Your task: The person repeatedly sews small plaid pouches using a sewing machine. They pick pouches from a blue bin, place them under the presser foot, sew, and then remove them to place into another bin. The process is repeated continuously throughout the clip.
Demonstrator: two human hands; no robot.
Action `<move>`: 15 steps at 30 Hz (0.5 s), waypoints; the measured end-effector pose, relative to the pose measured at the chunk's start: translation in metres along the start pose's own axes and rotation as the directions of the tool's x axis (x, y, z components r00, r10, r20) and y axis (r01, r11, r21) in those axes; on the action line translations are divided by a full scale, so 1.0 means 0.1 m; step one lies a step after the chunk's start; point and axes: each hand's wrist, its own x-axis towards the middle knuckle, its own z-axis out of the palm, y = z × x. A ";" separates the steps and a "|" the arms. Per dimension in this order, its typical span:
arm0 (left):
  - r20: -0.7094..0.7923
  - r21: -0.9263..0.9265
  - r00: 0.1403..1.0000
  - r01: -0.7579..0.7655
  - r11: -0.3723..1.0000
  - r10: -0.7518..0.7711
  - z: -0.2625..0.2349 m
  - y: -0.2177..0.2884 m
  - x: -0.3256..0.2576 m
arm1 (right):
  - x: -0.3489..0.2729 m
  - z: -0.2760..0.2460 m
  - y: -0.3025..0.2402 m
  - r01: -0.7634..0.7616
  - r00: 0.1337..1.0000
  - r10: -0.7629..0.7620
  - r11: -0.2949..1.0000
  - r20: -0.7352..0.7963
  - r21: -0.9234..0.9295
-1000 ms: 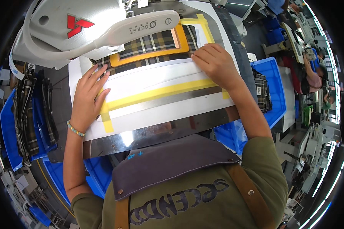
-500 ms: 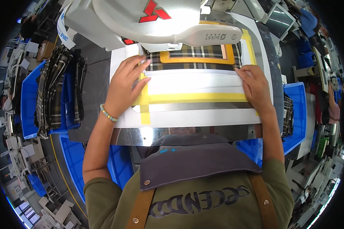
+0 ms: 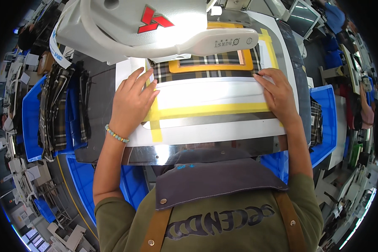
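Note:
A dark plaid cloth piece [image 3: 161,75] lies under an orange frame [image 3: 214,68] below the sewing machine head [image 3: 126,29]. My left hand [image 3: 133,96] rests flat at the left end of the cloth, its fingers stretched and apart over the white sheet and yellow tape. At the cloth's right front corner, the thumb and fingertips of my right hand [image 3: 278,91] pinch the dark edge. Between my hands lies a white template [image 3: 210,93] bordered by yellow tape [image 3: 206,110]. The machine head hides the cloth's far left part.
Plaid cloth pieces hang over a blue bin [image 3: 31,122] on the left. Another blue bin [image 3: 328,126] with plaid pieces stands on the right. The metal table edge [image 3: 189,154] runs before my body. A light grey lamp arm [image 3: 222,42] overhangs the frame.
The view has shifted slightly, with the machine and template farther left. My left hand sits a little lower and its fingers have spread. My right hand stays at the cloth's corner.

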 end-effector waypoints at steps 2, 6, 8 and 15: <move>0.012 -0.003 1.000 -0.004 1.000 0.004 0.01 -0.01 -0.02 | 0.00 -0.01 0.01 -0.005 1.000 0.005 1.000 0.004 0.007; 0.046 -0.015 0.999 -0.017 1.000 0.018 -0.01 0.01 0.01 | -0.01 0.00 0.02 -0.014 1.000 0.014 1.000 0.008 0.009; 0.072 -0.031 0.997 -0.012 0.999 0.014 0.00 0.00 0.02 | -0.01 0.00 0.02 -0.014 1.000 0.014 1.000 0.007 -0.004; 0.059 -0.238 0.995 0.093 0.967 -0.081 0.03 -0.06 -0.02 | -0.03 0.00 0.03 -0.001 1.000 0.001 1.000 -0.015 0.003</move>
